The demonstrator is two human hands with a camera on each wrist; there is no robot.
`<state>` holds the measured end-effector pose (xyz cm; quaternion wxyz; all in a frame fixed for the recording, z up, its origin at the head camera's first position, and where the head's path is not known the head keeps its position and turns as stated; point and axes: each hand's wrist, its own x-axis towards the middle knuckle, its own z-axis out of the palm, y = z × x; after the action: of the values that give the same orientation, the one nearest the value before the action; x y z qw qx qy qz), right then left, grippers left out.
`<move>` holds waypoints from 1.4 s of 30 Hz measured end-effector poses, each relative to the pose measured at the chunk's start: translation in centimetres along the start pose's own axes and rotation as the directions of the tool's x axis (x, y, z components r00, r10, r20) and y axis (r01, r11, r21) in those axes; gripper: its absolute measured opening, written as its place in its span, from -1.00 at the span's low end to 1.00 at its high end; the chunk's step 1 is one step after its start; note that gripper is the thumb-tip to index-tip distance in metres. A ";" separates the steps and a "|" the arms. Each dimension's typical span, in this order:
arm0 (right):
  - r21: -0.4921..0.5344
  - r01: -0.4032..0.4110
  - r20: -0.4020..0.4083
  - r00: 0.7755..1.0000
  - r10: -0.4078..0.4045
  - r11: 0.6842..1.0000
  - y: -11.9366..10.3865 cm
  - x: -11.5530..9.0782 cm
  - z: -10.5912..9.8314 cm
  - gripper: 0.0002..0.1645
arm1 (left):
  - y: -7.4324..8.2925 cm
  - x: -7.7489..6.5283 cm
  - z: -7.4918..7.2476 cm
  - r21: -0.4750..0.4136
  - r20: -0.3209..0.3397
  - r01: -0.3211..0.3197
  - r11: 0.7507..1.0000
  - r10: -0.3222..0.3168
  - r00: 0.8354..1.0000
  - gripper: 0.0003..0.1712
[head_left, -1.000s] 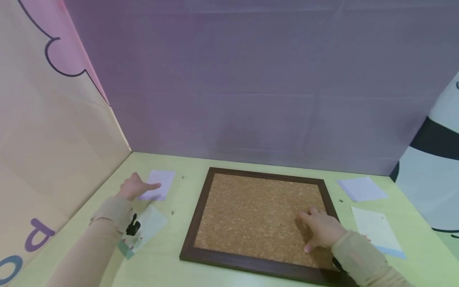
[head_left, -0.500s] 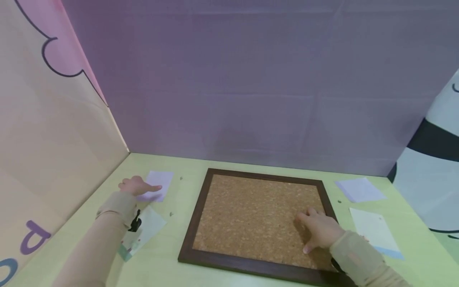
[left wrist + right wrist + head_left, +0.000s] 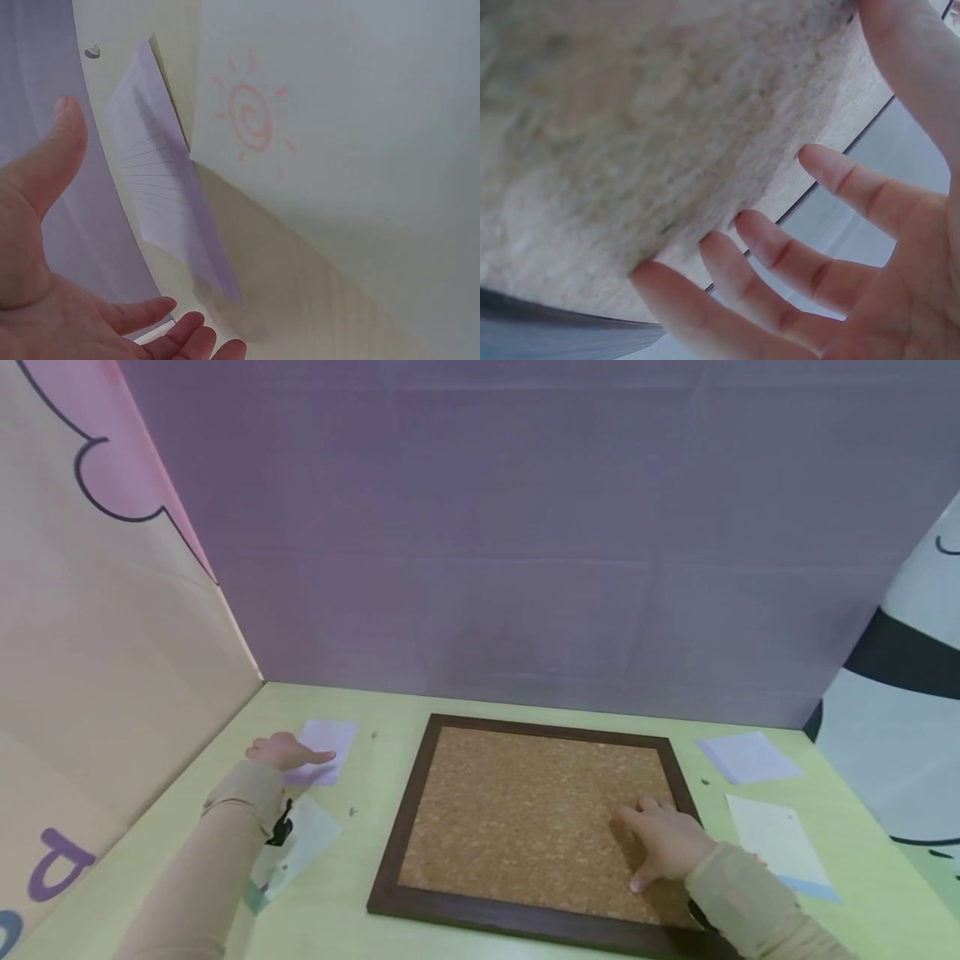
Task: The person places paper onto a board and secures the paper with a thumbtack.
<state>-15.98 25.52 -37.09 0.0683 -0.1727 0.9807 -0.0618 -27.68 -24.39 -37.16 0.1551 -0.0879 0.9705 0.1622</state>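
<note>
Left hand (image 3: pixel 279 752): since a second ago its wrist has swung a little toward the board, the hand sinking slightly; fingers loose, thumb out over the lilac sheet, gripping nothing (whether it touches the paper I can't tell).
Right hand (image 3: pixel 667 841): spread over the right part of the cork, much where it was, fingers parted and nothing in its grasp; I can't be sure the fingertips meet the surface.
Board (image 3: pixel 525 818): cork in a dark brown frame, flat in the middle of the table (image 3: pixel 315 927).
Lilac sheet (image 3: pixel 333 739): at the far left of the table, ruled with fine lines.
Left card (image 3: pixel 313 827): just nearer than that sheet, partly under the left wrist, with a red sun drawn on it.
Right sheet (image 3: pixel 752 757): pale lilac too, beyond the board's right side.
Right card (image 3: pixel 780 839): nearer, a blue band along its near edge.
Small bits: two between the left papers and the frame, another between the frame and the right sheet (too small to make out).
</note>
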 end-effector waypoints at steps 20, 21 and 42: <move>-0.002 -0.005 0.031 0.999 0.006 1.000 -0.4 0.1 -0.3 -0.13 | 0.1 0.7 0.7 0.015 0.015 0.060 0.998 -0.060 0.998 0.10; -0.004 -0.007 0.032 0.999 0.007 1.000 -0.4 0.2 -0.3 -0.13 | 0.3 0.6 0.6 0.031 0.009 0.062 0.998 -0.062 0.998 0.09; -0.018 -0.003 0.042 0.999 0.003 1.000 -0.2 0.3 -0.4 -0.13 | 0.4 3.4 2.3 0.101 -0.044 0.137 0.985 -0.133 0.990 0.15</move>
<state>-16.29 25.24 -36.70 0.0873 -0.1731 0.9798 -0.0493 -30.32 -23.60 -40.23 0.1522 -0.1485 0.9721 0.0992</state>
